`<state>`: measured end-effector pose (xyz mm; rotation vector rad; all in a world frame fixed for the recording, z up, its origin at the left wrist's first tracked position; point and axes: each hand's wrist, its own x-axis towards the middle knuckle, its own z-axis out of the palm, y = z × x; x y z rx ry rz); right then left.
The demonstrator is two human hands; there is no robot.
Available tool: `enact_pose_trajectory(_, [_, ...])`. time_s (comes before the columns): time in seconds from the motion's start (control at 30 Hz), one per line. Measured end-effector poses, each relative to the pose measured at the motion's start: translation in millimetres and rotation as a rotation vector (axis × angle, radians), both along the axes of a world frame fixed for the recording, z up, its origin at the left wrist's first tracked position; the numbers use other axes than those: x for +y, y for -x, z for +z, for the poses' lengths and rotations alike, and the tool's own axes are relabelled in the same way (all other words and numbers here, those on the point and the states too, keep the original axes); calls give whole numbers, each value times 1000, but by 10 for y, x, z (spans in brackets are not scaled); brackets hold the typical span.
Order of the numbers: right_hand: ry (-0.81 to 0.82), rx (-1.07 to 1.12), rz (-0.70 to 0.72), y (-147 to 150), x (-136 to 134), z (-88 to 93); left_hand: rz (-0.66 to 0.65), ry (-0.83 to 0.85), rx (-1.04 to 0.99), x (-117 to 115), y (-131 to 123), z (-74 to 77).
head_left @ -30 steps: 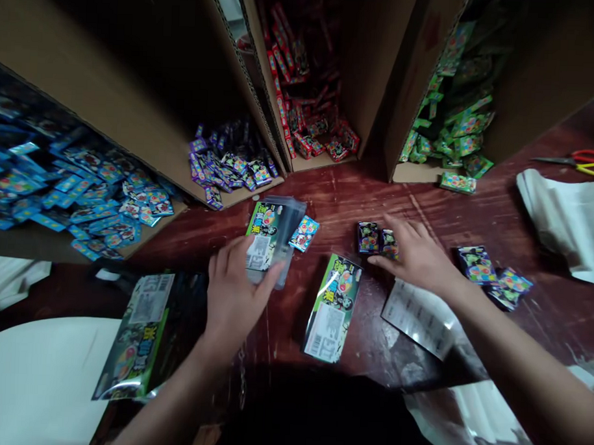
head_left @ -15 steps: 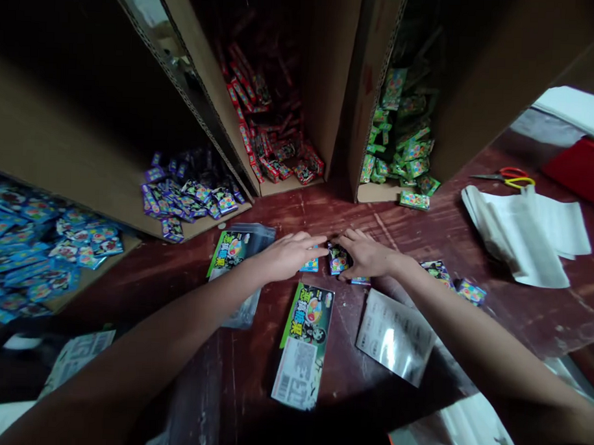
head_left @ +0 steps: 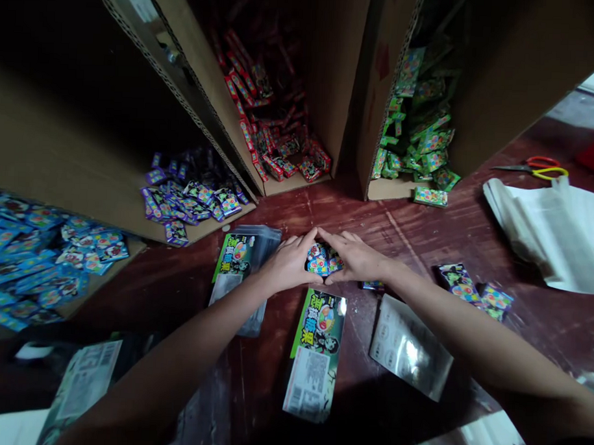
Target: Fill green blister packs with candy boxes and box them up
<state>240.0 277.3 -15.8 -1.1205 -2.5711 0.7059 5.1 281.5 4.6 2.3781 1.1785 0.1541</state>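
Note:
My left hand [head_left: 292,262] curls around a small blue candy packet [head_left: 317,259] on the dark red table. Facing it, my right hand [head_left: 357,258] closes on a purple candy packet [head_left: 334,260]. The two packets sit side by side, framed by my hands, and my fingertips meet at the far side. Another purple packet [head_left: 373,285] lies partly hidden under my right wrist. Just in front of my hands is a printed green-and-black candy pouch [head_left: 316,353], lying flat. More such pouches [head_left: 233,259] are stacked beside my left forearm.
Cardboard boxes stand along the back, holding purple packets [head_left: 195,196], red packets [head_left: 280,150] and green packets [head_left: 426,149]. Blue packets [head_left: 37,259] fill the left side. At right lie a silver-backed pouch [head_left: 410,346], loose packets [head_left: 459,283], white sheets [head_left: 535,231] and scissors [head_left: 542,167].
My hands have come together, bringing the blue and purple packets side by side. The purple packet under my right hand now lies behind near the wrist. The view has shifted slightly.

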Motion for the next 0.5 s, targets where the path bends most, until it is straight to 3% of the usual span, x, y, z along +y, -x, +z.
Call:
enact_pose_trajectory(0.13, [-62,-23,-52,30,-51,74,-35,-113,-21,-209,180,421])
enact_pose_trajectory(0.2, [-121,-5,-115,-20,-101,172,-156,-186,-45,-439,266,654])
enact_pose_trajectory(0.27, [-181,81,-212,-83,-171,297,-339,-136,-66,-715,281,751])
enact_pose_trajectory(0.33, [-228,194,-320,-111,-265,432,-525,8,-84,-976,189,669])
enact_pose_trajectory(0.4, [-245,257,-392,-85,-392,565,-661,147,-63,-1166,9,486])
enact_pose_trajectory(0.5, [-208,281,-411,-36,-654,752,-747,119,-48,-1296,-236,328])
